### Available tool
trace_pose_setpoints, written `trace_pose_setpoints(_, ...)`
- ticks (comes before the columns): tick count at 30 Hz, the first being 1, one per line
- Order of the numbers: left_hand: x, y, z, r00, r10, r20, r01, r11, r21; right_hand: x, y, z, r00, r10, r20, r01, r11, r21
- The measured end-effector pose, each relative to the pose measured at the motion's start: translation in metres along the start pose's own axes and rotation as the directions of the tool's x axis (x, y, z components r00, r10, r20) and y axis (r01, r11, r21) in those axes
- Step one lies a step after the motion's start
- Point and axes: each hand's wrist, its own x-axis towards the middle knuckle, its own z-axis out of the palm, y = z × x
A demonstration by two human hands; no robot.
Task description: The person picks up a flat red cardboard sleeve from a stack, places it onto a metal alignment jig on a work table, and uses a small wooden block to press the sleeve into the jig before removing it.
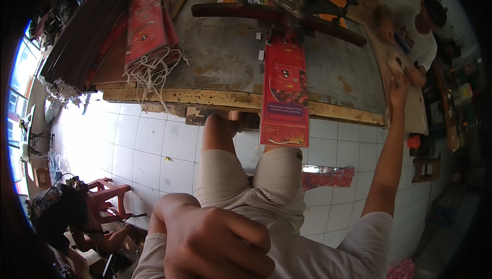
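Observation:
A flat red printed paper bag [285, 81] lies under a dark metal press [292, 10] on the worktable. Its near end hangs past the table's front edge, with a white cord at that end. My left hand [218, 243] is raised close in front of my body, its fingers curled in; whatever it may hold is hidden. My right hand [397, 88] reaches far to the right, fingers stretched out along a pale wooden surface [416, 112] beside the table. It is near another person's arm.
The worn grey worktable [210, 53] has a rough wooden front edge. Stacked red bags [146, 22] with loose white cords lie at its left, beside a dark pile [84, 35]. A person [423, 38] is at the right, another at lower left near a red stool [110, 199].

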Motion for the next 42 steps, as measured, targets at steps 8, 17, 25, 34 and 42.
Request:
trace_pose_setpoints(8, 0.001, -0.002, -0.013, 0.994, -0.039, 0.105, 0.049, 0.994, -0.094, -0.005, -0.021, -0.012, 0.998, 0.057, 0.016, -0.058, 0.998, 0.029)
trace_pose_setpoints(17, 0.0, 0.003, -0.023, 0.994, -0.034, 0.108, 0.047, 0.992, -0.118, -0.076, -0.168, -0.071, 0.97, -0.117, 0.212, 0.037, 0.937, 0.348)
trace_pose_setpoints(25, -0.033, -0.073, -0.106, 0.801, -0.416, -0.43, 0.593, 0.646, 0.48, -0.202, -0.345, -0.137, 0.718, -0.646, 0.258, 0.321, 0.637, 0.701)
trace_pose_setpoints(34, -0.02, -0.241, -0.243, 0.844, -0.335, -0.418, 0.367, -0.206, 0.907, -0.221, -0.379, -0.138, 0.767, -0.586, 0.262, 0.369, 0.737, 0.566)
trace_pose_setpoints(42, 0.063, -0.352, -0.3, 0.757, -0.467, -0.457, 0.448, -0.137, 0.883, -0.221, -0.378, -0.141, 0.768, -0.575, 0.284, 0.333, 0.736, 0.589)
